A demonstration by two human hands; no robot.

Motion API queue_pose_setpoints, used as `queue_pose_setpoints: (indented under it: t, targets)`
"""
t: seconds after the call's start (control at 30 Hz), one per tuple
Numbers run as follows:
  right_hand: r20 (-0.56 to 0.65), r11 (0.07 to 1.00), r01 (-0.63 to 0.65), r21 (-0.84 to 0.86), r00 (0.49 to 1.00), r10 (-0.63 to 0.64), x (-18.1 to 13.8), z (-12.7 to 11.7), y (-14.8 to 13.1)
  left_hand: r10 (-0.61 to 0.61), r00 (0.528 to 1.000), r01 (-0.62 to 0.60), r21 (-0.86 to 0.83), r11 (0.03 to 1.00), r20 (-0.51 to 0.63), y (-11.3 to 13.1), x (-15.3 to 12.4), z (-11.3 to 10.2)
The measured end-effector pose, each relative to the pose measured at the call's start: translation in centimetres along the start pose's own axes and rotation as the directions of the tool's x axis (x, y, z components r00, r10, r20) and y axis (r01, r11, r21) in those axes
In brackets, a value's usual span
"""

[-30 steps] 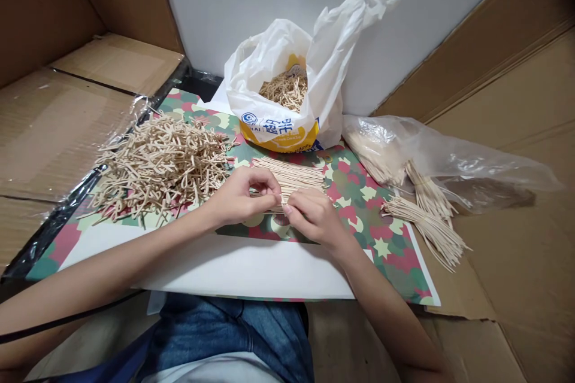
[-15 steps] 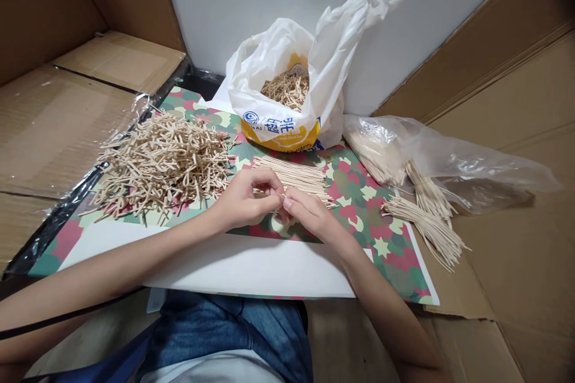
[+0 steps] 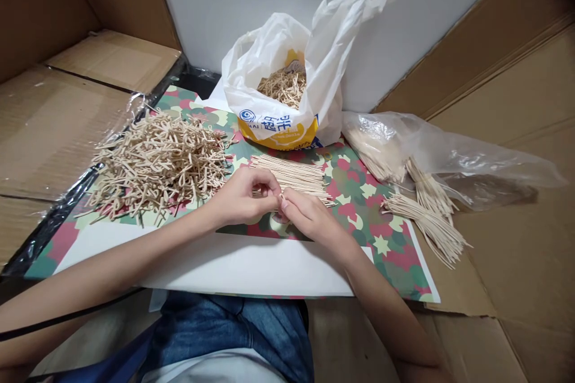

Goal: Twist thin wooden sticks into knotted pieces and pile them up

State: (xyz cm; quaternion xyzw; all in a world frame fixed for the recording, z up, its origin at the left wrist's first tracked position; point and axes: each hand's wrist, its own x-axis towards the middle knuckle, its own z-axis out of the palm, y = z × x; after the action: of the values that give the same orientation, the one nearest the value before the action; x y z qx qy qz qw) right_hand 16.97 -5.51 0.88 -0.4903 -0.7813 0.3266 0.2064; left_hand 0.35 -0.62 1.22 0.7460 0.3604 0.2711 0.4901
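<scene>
My left hand (image 3: 242,196) and my right hand (image 3: 309,215) meet fingertip to fingertip over the camouflage-patterned board (image 3: 359,197). Both are curled in a pinch on a thin pale stick that is too small to make out clearly. Just behind the fingers lies a flat row of straight pale sticks (image 3: 294,175). A big loose heap of bent, knotted sticks (image 3: 157,158) lies to the left of my left hand.
A white plastic bag (image 3: 278,90) with more knotted sticks stands at the back. A clear plastic bag (image 3: 431,149) and tied stick bundles (image 3: 426,221) lie at the right. Cardboard panels (image 3: 58,108) surround the board. My denim-clad lap (image 3: 233,329) is below.
Both hands have shifted slightly nearer to me and closed together; the fingers keep working at the same spot. The view tilted a little.
</scene>
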Motion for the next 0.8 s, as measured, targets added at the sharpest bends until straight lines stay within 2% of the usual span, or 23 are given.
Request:
queue_pose_setpoints:
  t: [0.1,0.3,0.4,0.6,0.73,0.8]
  targets:
    - [0.032,0.999,0.012,-0.03,0.999,-0.011,0.0,0.0,-0.3,-0.011,1.0,0.011,-0.005,1.0,0.012,-0.2,0.1,0.1]
    - [0.106,0.997,0.031,-0.067,0.994,-0.024,0.0,0.1,-0.4,-0.111,0.971,0.156,-0.21,0.965,0.213,-1.1,0.5,-0.5]
    - [0.115,0.997,0.033,-0.066,0.993,-0.026,0.0,0.1,-0.3,-0.136,0.956,0.203,-0.247,0.948,0.261,-1.2,0.6,-0.7]
    - [0.1,1.0,0.017,0.006,0.995,-0.018,-0.1,-0.2,-0.2,-0.071,0.983,0.083,-0.066,0.994,0.17,-0.6,0.4,-0.5]
    - [0.114,0.992,-0.074,0.104,0.992,0.062,-0.2,-1.6,0.6,-0.089,0.983,0.123,-0.223,0.967,0.159,-0.6,0.3,-0.4]
    - [0.067,0.987,-0.099,0.129,0.994,0.091,-0.3,-2.3,1.0,-0.11,0.979,0.158,-0.293,0.943,0.174,-0.6,0.2,-0.4]
